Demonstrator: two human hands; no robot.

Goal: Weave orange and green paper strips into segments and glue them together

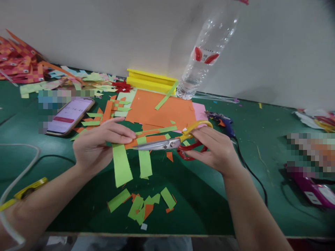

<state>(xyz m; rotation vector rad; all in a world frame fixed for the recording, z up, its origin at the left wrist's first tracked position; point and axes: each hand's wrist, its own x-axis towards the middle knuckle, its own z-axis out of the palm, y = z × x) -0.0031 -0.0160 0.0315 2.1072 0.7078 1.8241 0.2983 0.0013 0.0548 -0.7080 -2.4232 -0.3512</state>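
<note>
My left hand (101,144) pinches a woven piece of green and orange paper strips (123,164) between thumb and fingers. Two wide green ends hang down from it. My right hand (213,146) has its fingers through the yellow and red handles of a pair of scissors (167,144). The blades point left and lie across the woven paper, close to my left fingertips; whether they are cutting into it I cannot tell. Beneath, green and orange paper scraps (141,207) lie on the green table. Orange paper sheets (159,104) lie behind my hands.
A phone (69,116) is at the left, near woven strips. Behind stand a yellow holder (151,81) and a tilted plastic bottle (201,57). A blue glue gun (222,122) with a black cord lies right. A yellow cutter (31,188) is by my left forearm.
</note>
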